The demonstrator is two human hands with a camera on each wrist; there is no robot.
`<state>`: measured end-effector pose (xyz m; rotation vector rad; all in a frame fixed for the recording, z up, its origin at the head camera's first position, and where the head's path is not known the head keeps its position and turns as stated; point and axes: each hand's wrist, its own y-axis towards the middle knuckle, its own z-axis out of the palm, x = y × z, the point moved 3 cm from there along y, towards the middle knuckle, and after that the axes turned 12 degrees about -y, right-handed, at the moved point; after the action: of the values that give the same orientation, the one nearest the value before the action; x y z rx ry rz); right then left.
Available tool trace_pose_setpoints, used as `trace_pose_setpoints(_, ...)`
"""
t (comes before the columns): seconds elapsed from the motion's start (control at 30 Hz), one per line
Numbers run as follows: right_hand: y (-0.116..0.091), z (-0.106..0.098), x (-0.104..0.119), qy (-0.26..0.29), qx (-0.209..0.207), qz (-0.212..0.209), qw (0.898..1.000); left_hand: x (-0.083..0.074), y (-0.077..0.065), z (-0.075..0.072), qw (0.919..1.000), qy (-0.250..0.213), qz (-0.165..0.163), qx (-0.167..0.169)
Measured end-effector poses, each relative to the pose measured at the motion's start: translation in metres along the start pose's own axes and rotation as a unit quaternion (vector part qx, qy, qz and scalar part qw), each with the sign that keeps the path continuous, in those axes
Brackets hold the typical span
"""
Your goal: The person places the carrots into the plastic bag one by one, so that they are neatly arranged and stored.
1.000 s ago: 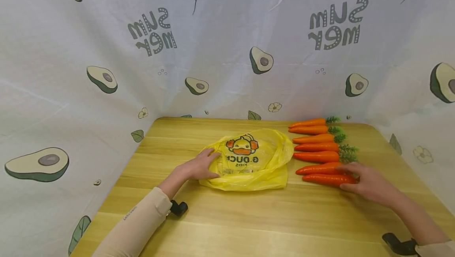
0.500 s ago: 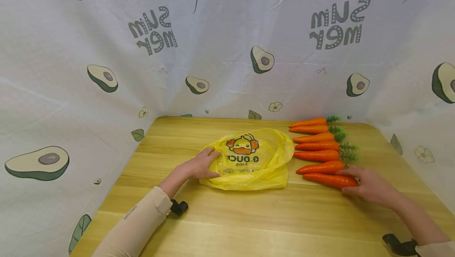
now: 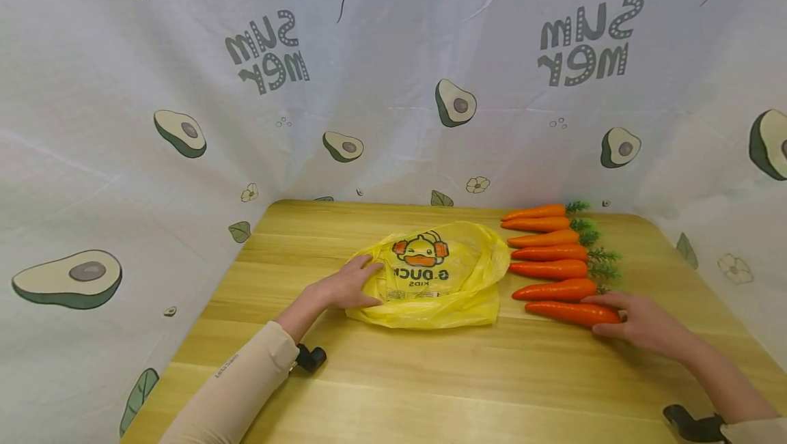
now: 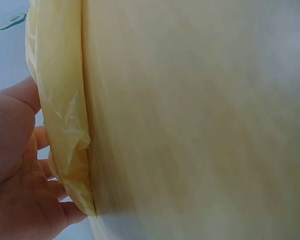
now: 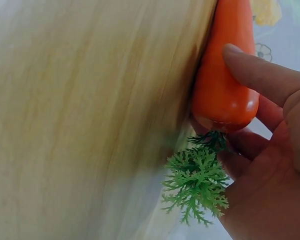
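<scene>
A yellow plastic bag (image 3: 467, 280) with a cartoon duck print lies flat, somewhat crumpled, mid-table. My left hand (image 3: 347, 285) rests at its left side with thumb and fingers spread on the plastic. The left wrist view shows the fingers of that hand (image 4: 20, 165) against the bag's edge (image 4: 65, 100). To the right, my right hand (image 3: 639, 321) grips the nearest carrot (image 3: 568, 312) of a row by its thick leafy end. In the right wrist view the thumb lies on the orange carrot (image 5: 225, 95), other fingers are behind it, and its green leaves (image 5: 197, 177) hang free.
Several more carrots (image 3: 547, 269) lie side by side behind the held one, tips toward the bag and tops to the right. All rest on a wood-grain table (image 3: 430, 382). A white curtain (image 3: 381, 89) with avocado prints surrounds the far edge and sides.
My right hand has shifted slightly toward the table's front with the nearest carrot, widening its gap from the neighbouring one. The left hand and the bag stay put.
</scene>
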<state>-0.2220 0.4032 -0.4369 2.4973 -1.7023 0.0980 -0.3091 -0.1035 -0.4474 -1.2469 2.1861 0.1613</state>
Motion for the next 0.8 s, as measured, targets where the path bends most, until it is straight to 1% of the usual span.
trace_pose_setpoints(0.43, 0.0006, -0.0009, -0.0002, 0.010, 0.004, 0.015, 1.000, 0.0025, 0.0022, 0.0013, 0.9999, 0.010, 0.005, -0.002)
trace_pose_setpoints(0.57, 0.0012, -0.0014, -0.0001, 0.001, -0.002, 0.013, 1.000, 0.0023, 0.0023, 0.0008, 0.9999, 0.013, 0.000, -0.001)
trace_pose_setpoints(0.8, 0.0005, -0.0048, 0.0032, -0.016, -0.007, -0.008, 1.000, 0.0014, 0.0028, 0.0008, 0.9997, 0.024, -0.008, 0.003)
